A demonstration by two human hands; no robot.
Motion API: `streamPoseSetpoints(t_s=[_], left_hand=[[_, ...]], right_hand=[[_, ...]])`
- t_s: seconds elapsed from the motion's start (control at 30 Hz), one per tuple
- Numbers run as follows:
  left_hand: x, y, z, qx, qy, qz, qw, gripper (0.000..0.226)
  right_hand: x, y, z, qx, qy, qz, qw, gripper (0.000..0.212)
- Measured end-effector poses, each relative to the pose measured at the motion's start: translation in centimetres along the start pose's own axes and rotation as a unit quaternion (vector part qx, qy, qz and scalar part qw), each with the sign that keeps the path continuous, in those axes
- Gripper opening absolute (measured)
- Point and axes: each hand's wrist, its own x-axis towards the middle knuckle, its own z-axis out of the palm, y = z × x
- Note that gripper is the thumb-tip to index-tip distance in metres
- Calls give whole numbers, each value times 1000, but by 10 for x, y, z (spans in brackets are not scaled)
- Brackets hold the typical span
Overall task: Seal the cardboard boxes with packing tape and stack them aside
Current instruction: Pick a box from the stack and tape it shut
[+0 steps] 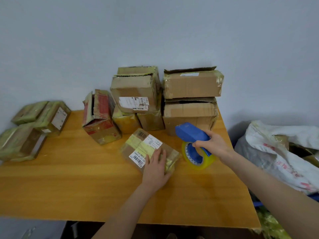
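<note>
Left hand (156, 167), fingers flat, presses a small box (146, 147) at mid-worktop (69, 187); right hand (213, 144) grips the tape gun (190, 133) just beside it. Apparently done: left stack (32, 128), taped over. Outstanding: this box and the back pile (189, 100), several flaps open.

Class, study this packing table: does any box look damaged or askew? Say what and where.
Yes. The red-and-brown cardboard box left of the back pile leans tilted, its top torn open. The lower large brown cardboard box at back right is crumpled, its top gaping.
</note>
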Motion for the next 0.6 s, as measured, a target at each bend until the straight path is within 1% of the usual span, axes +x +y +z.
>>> streamPoseSetpoints(t_s=[0.07, 0.13, 0.17, 0.23, 0.27, 0.33, 0.43, 0.5, 0.6], left_hand=[[-5, -13, 0, 9, -20, 44, 999, 84], [-12, -27, -1, -3, -37, 60, 998, 91], [-17, -33, -2, -17, -28, 40, 999, 97], [-27, -43, -2, -54, 8, -50, 997, 106], [-32, -46, -2, -71, 10, -89, 993, 108], [-38, -50, -2, -97, -32, -111, 989, 109], [-37, -56, -6, -99, -86, -78, 988, 102], [-33, -60, -9, -78, -98, -42, 991, 100], [-23, -68, -16, -69, -112, -14, 991, 98]], right_hand=[[1, -3, 3, -3, -2, -13, 1000, 46], [1, -7, 6, -7, -7, -25, 1000, 47], [2, -10, 7, -6, -12, -28, 1000, 48], [3, -12, 12, -4, -25, -31, 999, 52], [4, -12, 14, -5, -29, -30, 999, 55], [6, -13, 20, -8, -36, -26, 999, 57], [7, -15, 23, -16, -41, -16, 999, 59], [7, -17, 21, -20, -36, -4, 999, 57], [8, -18, 13, -21, -35, 19, 999, 52]])
